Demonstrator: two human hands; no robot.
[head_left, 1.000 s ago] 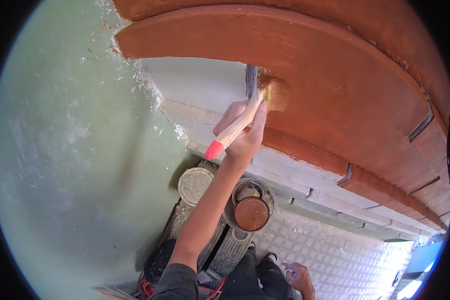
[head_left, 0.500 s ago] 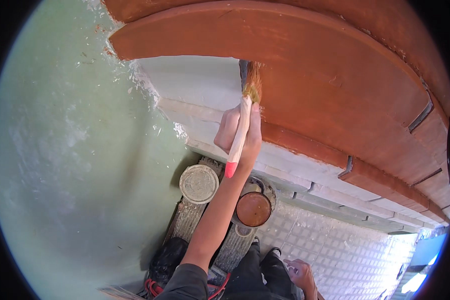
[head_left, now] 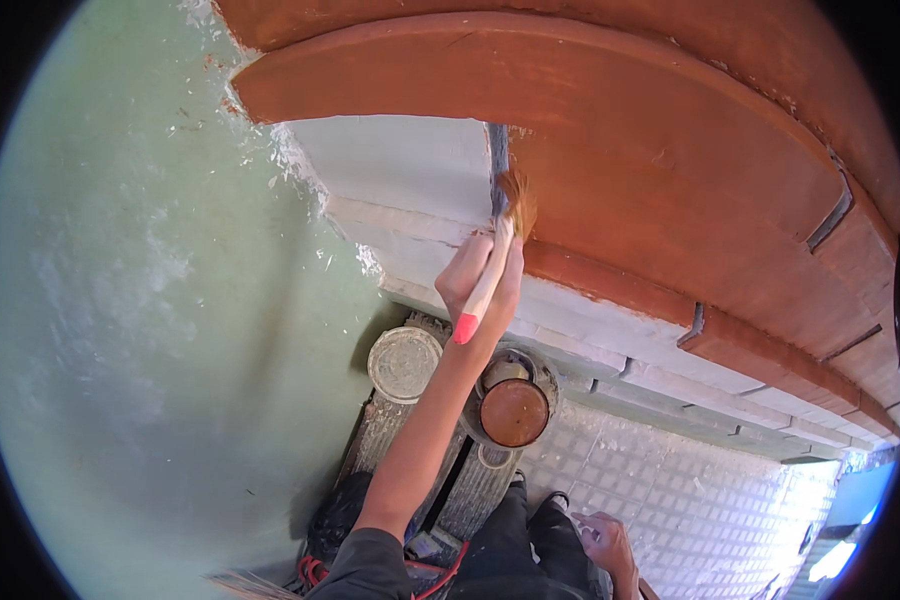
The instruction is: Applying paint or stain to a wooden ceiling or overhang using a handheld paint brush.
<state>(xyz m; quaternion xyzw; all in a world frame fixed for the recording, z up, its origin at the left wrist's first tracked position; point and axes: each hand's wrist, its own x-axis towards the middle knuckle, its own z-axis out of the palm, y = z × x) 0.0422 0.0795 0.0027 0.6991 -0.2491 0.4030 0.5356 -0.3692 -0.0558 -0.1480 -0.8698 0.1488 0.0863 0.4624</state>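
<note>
My left hand [head_left: 478, 272] is closed around a paintbrush [head_left: 491, 270] with a pale wooden handle and a red end. Its brown bristles bend against the orange-brown painted panel [head_left: 650, 190], beside a dark upright gap [head_left: 498, 165]. Left of that gap lies a bare white panel [head_left: 400, 160]. Low on the right, my right hand [head_left: 607, 543] hangs near my leg with curled fingers; whether anything is in them cannot be made out. A round container of orange-brown paint [head_left: 514, 412] stands below my left forearm.
A pale green wall [head_left: 150, 300] fills the left side. A round whitish lid [head_left: 404, 364] lies by the paint container, above worn wooden planks [head_left: 465, 500]. Red cord [head_left: 450, 575] and a dark bag [head_left: 340, 515] lie low down. Patterned tiles [head_left: 660, 480] cover the floor.
The brush has moved down along the edge of the gap, and its bristles are now bent more. More of the dark gap shows above them. The view has shifted slightly.
</note>
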